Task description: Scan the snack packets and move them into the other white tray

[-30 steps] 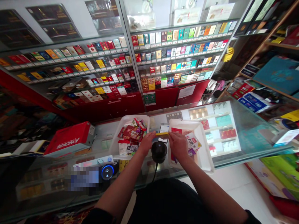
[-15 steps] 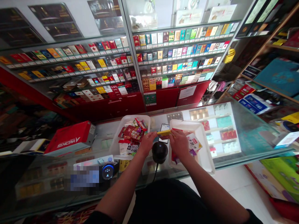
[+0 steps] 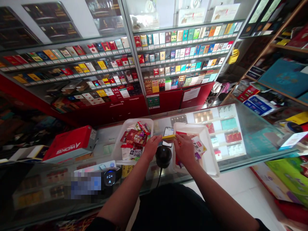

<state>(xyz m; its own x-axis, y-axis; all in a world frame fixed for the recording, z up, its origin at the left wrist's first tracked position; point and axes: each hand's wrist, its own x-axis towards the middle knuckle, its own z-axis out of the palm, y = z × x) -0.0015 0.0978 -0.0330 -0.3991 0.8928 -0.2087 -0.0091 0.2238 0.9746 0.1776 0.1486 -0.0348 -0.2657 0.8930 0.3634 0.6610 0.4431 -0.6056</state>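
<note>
Between the fingertips of both hands, a small flat yellow packet (image 3: 169, 137) is held level above the counter. My left hand (image 3: 152, 147) pinches its left end, beside a white tray (image 3: 117, 146) of snack packets (image 3: 136, 136). Its right end is gripped by my right hand (image 3: 184, 149), which hangs over the second white tray (image 3: 212, 162), where a white packet (image 3: 198, 145) and red and purple packets lie. A black dome-shaped device (image 3: 163, 156) with a cable stands between my wrists. Partly behind the yellow packet lies a phone (image 3: 168, 131) with a lit screen.
The trays stand on a glass display counter (image 3: 255, 141). A red box (image 3: 69, 144) lies to the left, near a round dark device (image 3: 110, 177) with a lit display. Shelves of small colourful packs (image 3: 168, 81) line the back wall. Green packaging (image 3: 286, 176) is at the lower right.
The yellow packet has tipped slightly, so it looks thinner now. Both hands keep their grip on it. The whole view has shifted a little.
</note>
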